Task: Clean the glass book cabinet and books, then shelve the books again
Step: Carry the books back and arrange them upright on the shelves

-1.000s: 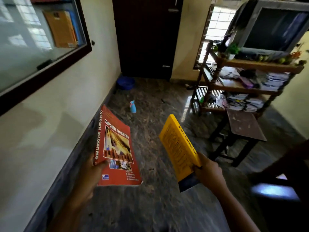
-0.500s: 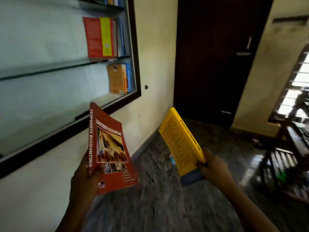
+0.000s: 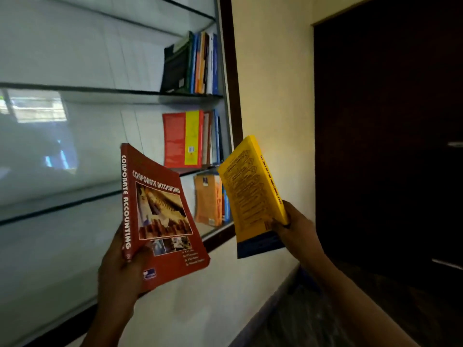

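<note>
Head view: left hand [image 3: 120, 276] grips red book [image 3: 160, 214], right hand [image 3: 298, 229] yellow book [image 3: 253, 194], fingers mostly hidden behind covers.

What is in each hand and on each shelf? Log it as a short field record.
left hand: grips red book, titled "Corporate Accounting", at its lower spine
right hand: grips yellow book at its lower end
cabinet: on the wall, dark frame, glass shelves
upper row: books upright, right end of shelf
middle row: books upright, right end
lower row: books leaning, right end
door: dark, right of cabinet
</note>
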